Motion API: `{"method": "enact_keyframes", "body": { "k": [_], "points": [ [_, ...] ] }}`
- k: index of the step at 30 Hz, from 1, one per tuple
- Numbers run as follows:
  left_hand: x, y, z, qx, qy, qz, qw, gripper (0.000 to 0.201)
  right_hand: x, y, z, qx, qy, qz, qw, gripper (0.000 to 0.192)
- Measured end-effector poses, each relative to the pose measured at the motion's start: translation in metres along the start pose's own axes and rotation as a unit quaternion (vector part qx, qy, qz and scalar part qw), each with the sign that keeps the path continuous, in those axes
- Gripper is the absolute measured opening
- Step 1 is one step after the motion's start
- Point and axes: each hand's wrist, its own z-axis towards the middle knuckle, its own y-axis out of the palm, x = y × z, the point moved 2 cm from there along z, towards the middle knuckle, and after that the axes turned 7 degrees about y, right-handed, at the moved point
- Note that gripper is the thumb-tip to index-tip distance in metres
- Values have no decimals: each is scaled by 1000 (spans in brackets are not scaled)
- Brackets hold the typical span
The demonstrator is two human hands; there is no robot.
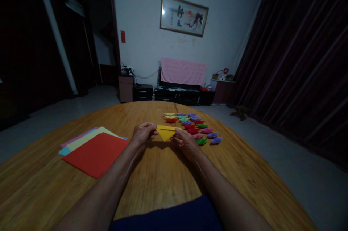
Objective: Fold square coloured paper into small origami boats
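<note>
The left hand (143, 134) pinches one end of a yellow folded paper (166, 132), thumb and fingers pressed together. The right hand (186, 142) pinches the other end in the same way. The paper is over the wooden table (154, 180), its point directed to the near side. Beside and beyond the right hand are many coloured paper boats (192, 131); left of the left hand, a red sheet (98, 153) lies on other sheets (104, 130). Farther, a framed picture (184, 15) carries brush characters, too small to read surely.
</note>
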Motion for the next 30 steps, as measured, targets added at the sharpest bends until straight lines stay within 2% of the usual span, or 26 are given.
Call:
{"method": "enact_keyframes", "body": {
  "k": [6, 11, 15, 19, 21, 23, 25, 28, 30],
  "points": [
    [-3, 15, -9, 1, -16, -36, 999, 19, 3, 10, 1, 45, -22, 14, 999, 44],
    [-10, 16, -10, -17, -38, -49, 998, 19, 0, 7, 1, 82, -67, -9, 994, 36],
    [-11, 13, -8, -29, -26, -50, 998, 20, -1, 7, 0, 86, -61, -26, 994, 33],
    [-7, 5, -2, -11, -5, -32, 999, 16, -5, 12, -6, 59, -60, -44, 995, 33],
    [-6, 1, 1, -7, -1, -39, 999, 15, -7, 15, -9, 2, -59, -47, 997, 27],
    [-5, -1, 2, -38, -7, -72, 997, 15, -7, 17, -12, -86, -47, -42, 994, 25],
    [-6, -2, 1, -97, -27, -117, 988, 14, -5, 18, -12, -138, -33, -29, 989, 28],
    [-9, 0, -1, -162, -71, -159, 971, 13, -4, 17, -11, -105, -41, -6, 994, 33],
    [-11, 2, -2, -164, -97, -178, 965, 12, -7, 20, -12, -80, -52, -5, 995, 36]
  ]
}}
